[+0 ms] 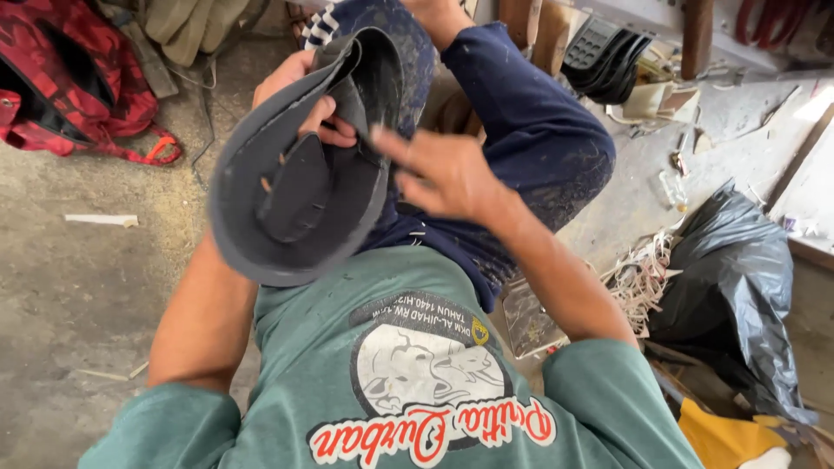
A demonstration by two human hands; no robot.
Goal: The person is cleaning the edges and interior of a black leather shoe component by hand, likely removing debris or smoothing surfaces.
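Observation:
My left hand [300,95] grips a dark grey sandal sole [295,204] by its upper end, bending it so it curves over my lap. A strap piece lies across the middle of the sole. My right hand [439,174] is just to the right of the sole, fingers spread, fingertips near the sole's edge and holding nothing that I can see. I sit with dark blue trousers [539,130] and a green shirt [347,347] below the hands.
A red bag [61,78] lies on the concrete floor at the upper left. A black plastic bag [738,287] and a pile of pale scrap strips [643,278] sit at the right. Stacked black soles [608,56] rest at the top right. A small white stick [100,221] lies on the floor at the left.

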